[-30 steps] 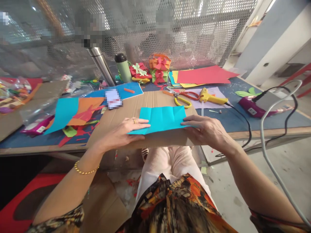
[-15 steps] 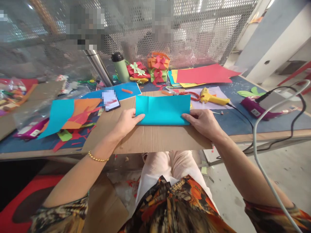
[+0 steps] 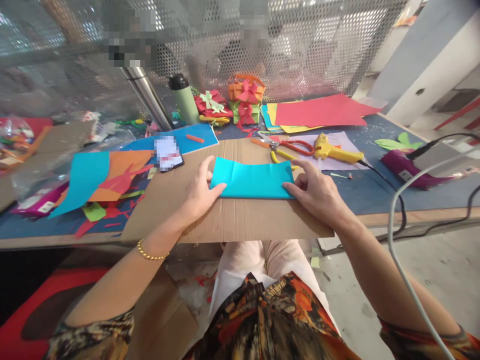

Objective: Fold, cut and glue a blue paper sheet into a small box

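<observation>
A turquoise sheet of craft paper [image 3: 253, 180] with a few vertical creases stands tilted over a brown cardboard sheet [image 3: 232, 222], and a fold seems to run along its lower edge. At its left end my left hand [image 3: 200, 195] has the thumb on the paper's front, with the index finger raised beside the upper corner. My right hand [image 3: 317, 190] grips the opposite end, thumb in front and fingers curled behind. Just beyond the paper lie red-handled scissors [image 3: 296, 146], yellow-handled pliers [image 3: 281, 159], partly hidden, and a yellow glue gun [image 3: 337, 150].
Red paper [image 3: 318, 111] lies on other coloured sheets at the back right. A phone [image 3: 167, 152], a green bottle [image 3: 184, 99] and orange and green paper baskets [image 3: 245, 102] stand or lie behind. Paper scraps [image 3: 101, 212] cover the left side. A white cable [image 3: 392, 225] hangs by my right arm.
The paper's upper edge has come down and toward me, so less of its height shows. My left index finger has lifted and spread, and my right fingers have moved up behind the paper.
</observation>
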### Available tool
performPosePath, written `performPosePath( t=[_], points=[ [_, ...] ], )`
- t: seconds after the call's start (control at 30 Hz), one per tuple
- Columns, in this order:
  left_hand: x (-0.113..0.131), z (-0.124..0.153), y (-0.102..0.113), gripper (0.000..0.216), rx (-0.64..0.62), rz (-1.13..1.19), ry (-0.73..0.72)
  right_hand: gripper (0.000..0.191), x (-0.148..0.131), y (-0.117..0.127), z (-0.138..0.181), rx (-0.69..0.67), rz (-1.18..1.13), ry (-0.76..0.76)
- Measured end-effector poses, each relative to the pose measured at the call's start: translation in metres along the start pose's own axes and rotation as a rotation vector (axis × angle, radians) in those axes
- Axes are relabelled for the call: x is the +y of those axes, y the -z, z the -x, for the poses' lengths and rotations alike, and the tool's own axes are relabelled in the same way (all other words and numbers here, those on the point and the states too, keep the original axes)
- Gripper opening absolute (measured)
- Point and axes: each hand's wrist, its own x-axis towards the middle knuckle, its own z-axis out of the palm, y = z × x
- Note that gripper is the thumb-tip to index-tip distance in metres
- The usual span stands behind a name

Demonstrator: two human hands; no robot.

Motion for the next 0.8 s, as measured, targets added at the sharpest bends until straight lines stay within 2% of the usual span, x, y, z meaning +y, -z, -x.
performPosePath(
  t=[0.07, 0.13, 0.27, 0.37, 0.47, 0.53, 0.6, 0.7, 0.8],
  points=[
    [0.002, 0.002, 0.0, 0.076, -0.019, -0.061, -0.033, 0.038, -0.002, 0.002, 0.0, -0.036, 0.03, 0.015],
    [0.005, 0.003, 0.001, 0.064, -0.064, -0.116, -0.075, 0.031, -0.003, 0.003, 0.0, -0.057, 0.059, 0.026],
    [0.008, 0.004, 0.002, 0.042, -0.122, -0.174, -0.144, 0.031, -0.004, 0.003, 0.0, -0.045, 0.097, 0.056],
    [0.003, 0.004, 0.003, 0.048, -0.104, -0.156, -0.133, 0.034, -0.002, 0.002, 0.001, -0.036, 0.095, 0.068],
    [-0.003, 0.005, 0.006, 0.076, -0.074, 0.011, -0.058, 0.043, -0.001, 0.002, 0.003, -0.016, 0.037, 0.071],
    [-0.004, 0.006, 0.011, 0.097, -0.078, 0.22, -0.002, 0.05, -0.001, 0.003, 0.004, -0.002, -0.02, 0.064],
    [0.001, 0.007, 0.016, 0.109, -0.099, 0.421, 0.045, 0.053, -0.001, 0.005, 0.006, 0.013, -0.069, 0.053],
    [0.012, 0.008, 0.021, 0.103, -0.164, 0.6, 0.077, 0.054, -0.002, 0.008, 0.007, 0.026, -0.139, 0.037],
    [0.019, 0.008, 0.022, 0.074, -0.235, 0.642, 0.093, 0.055, -0.003, 0.009, 0.007, 0.021, -0.21, 0.023]
  ],
)
